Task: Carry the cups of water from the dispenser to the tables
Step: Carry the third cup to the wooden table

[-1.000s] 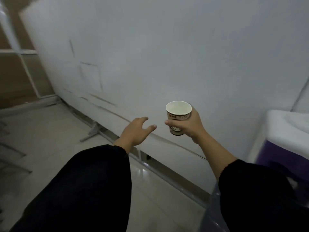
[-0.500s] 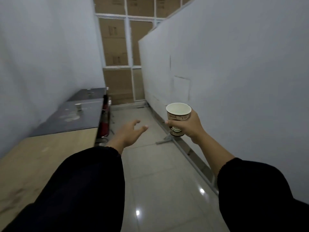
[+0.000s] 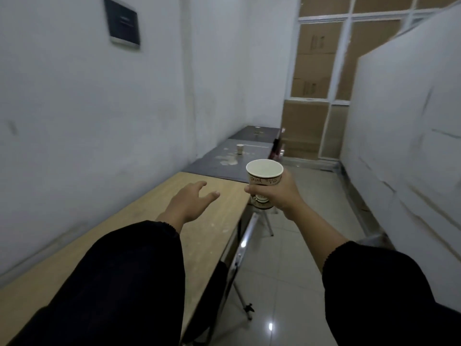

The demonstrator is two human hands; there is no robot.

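Paper cup [image 3: 264, 184] was held upright in the right hand [image 3: 279, 193], long axis near vertical, open mouth up and tipped slightly toward the camera, printed lettering on its side facing the viewer; its contents could not be made out. Going left to right: white wall [image 3: 87, 116] with a dark framed sign [image 3: 122, 23] high up; along its foot a light wooden table [image 3: 197, 228], then a dark table [image 3: 224, 161] carrying one small cup [image 3: 240, 148], then a farther dark table [image 3: 259, 132] with a second small cup [image 3: 256, 132], too small to detail. Left hand [image 3: 187, 205] hovered over the wooden table, fingers spread and relaxed, holding nothing. Right hand was wrapped around the cup's lower half, fingers closed on it, the cup in the air past the wooden table's far corner, above the tiled floor [image 3: 294, 270]. A white partition panel [image 3: 409, 136] ran down the right side.
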